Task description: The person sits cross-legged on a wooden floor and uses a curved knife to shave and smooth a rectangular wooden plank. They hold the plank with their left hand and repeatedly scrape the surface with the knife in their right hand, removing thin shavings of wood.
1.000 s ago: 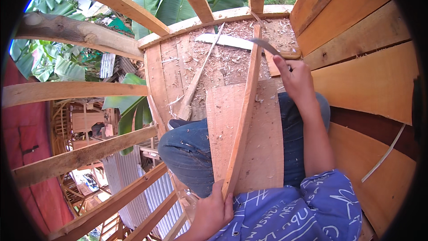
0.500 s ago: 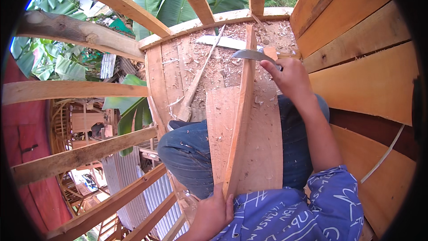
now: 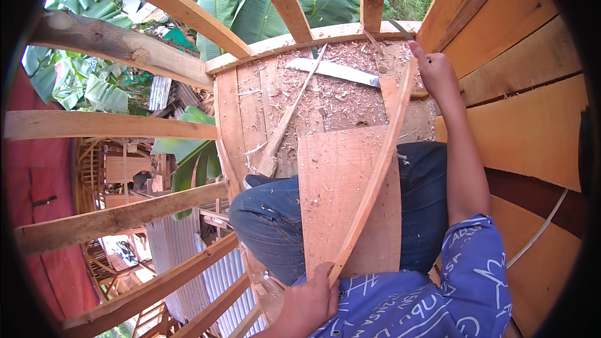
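My left hand [image 3: 316, 297] is closed round the near end of a long, narrow wooden strip [image 3: 374, 181], close to my shirt. The strip slants away to the right over a flat wooden board [image 3: 332, 213] lying across my lap. Up at the strip's far end, my right hand [image 3: 436, 75] grips a knife [image 3: 400, 29]; its handle is hidden in my fist and the dark blade points up and left. The blade looks apart from the strip's face.
Shavings cover the plank floor ahead. On it lie a long shiny metal blade [image 3: 335, 72], a thin tapered stick [image 3: 291, 116] and a small wood block [image 3: 389, 97]. Wooden slats [image 3: 113, 126] fence the left and far sides; a plank wall [image 3: 513, 119] stands at the right.
My right hand and the knife have moved farther away and to the right. The strip's far end has swung right, while my left hand keeps its near end.
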`<state>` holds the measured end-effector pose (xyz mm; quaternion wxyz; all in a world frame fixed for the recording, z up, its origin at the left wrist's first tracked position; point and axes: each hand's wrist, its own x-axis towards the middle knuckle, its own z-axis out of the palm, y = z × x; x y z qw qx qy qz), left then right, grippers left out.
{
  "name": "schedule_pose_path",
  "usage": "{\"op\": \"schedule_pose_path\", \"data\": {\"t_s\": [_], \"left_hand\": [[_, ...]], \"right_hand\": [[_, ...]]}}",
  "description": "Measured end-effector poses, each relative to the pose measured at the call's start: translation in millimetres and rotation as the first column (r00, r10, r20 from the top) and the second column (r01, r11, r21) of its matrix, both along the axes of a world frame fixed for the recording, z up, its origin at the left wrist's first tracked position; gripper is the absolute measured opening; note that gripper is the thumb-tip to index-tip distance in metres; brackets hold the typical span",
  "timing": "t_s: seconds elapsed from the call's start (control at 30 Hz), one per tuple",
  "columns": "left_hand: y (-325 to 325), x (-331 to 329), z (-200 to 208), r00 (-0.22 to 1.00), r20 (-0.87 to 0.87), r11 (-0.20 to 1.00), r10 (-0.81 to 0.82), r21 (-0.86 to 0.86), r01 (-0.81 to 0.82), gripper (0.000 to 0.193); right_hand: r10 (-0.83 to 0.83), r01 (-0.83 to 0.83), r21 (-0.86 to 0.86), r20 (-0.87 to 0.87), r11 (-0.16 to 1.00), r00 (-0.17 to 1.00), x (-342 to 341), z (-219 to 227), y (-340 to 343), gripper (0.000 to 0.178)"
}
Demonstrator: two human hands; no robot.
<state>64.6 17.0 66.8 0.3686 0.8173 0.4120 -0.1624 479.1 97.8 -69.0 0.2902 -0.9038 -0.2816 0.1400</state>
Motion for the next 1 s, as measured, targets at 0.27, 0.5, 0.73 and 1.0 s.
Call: {"op": "schedule_pose_path", "data": {"t_s": [0.27, 0.5, 0.73, 1.0], "left_hand": [[-0.1, -5.2, -6.2, 0.996, 0.046, 0.996, 0.080, 0.038, -0.082, 0.042], [2.3, -0.1, -0.6, 0.998, 0.004, 0.998, 0.068, -0.011, -0.068, 0.043], [-5.4, 0.9, -1.3, 0.999, 0.036, 0.999, 0.022, 0.035, -0.023, 0.042], [-7.3, 4.2, 0.6, 0.999, 0.037, 0.994, 0.019, 0.106, -0.023, 0.042]], "right_hand": [[0.141, -0.127, 0.256, -0.037, 0.958, 0.989, -54.6, 7.8, -37.4, 0.077], [0.284, -0.278, 0.155, -0.018, 0.948, 0.959, -84.3, 10.6, -26.6, 0.077], [0.033, -0.031, 0.074, -0.034, 0.997, 0.999, -34.3, -14.7, -15.8, 0.082], [0.012, 0.036, 0.301, -0.158, 0.953, 0.987, -15.0, -33.4, -29.0, 0.079]]}}
